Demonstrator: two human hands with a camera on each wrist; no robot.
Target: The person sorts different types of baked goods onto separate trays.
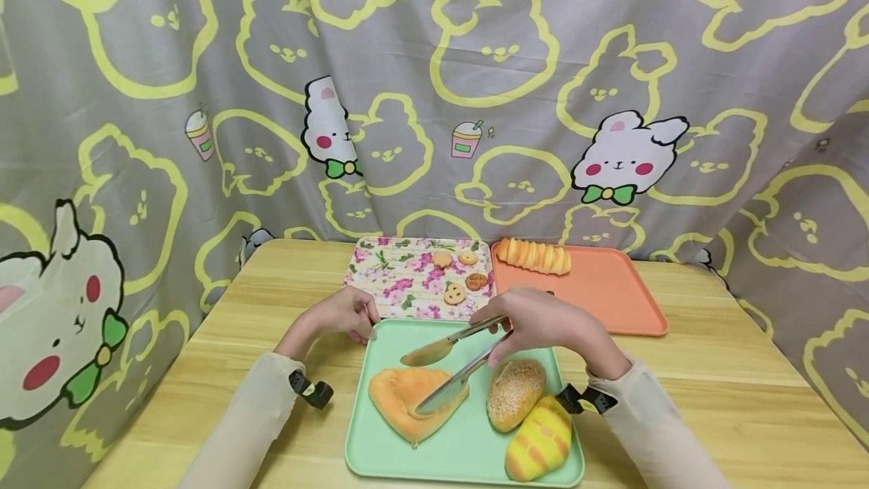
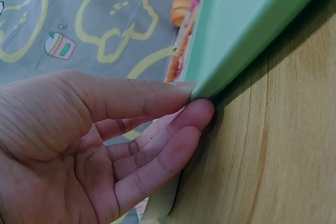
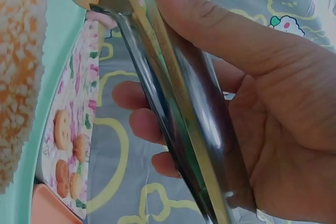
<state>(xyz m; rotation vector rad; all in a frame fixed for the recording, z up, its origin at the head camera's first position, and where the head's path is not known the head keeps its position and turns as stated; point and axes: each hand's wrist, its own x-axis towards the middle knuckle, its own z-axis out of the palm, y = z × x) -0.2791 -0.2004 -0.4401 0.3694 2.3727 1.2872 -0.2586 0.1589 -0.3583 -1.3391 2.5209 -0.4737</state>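
Observation:
My left hand (image 1: pixel 346 313) pinches the upper left corner of the green tray (image 2: pixel 231 30) between thumb and finger. In my right hand (image 1: pixel 539 321) are metal tongs (image 3: pixel 184 93), gripped around their arms. The tongs' tips stand apart over the tray; one lies over the heart-shaped bread (image 1: pixel 400 398), the other just above its upper edge. At the tray's right side are a crumb-coated bread (image 1: pixel 517 392) and a yellow bread (image 1: pixel 541 440), touching each other.
Behind the green tray, a floral tray (image 1: pixel 387 278) bears several cookies (image 1: pixel 455 293). An orange tray (image 1: pixel 611 293) at the back right holds a long ridged bread (image 1: pixel 534 256). A patterned curtain (image 1: pixel 421 59) hangs behind the wooden table (image 1: pixel 740 398).

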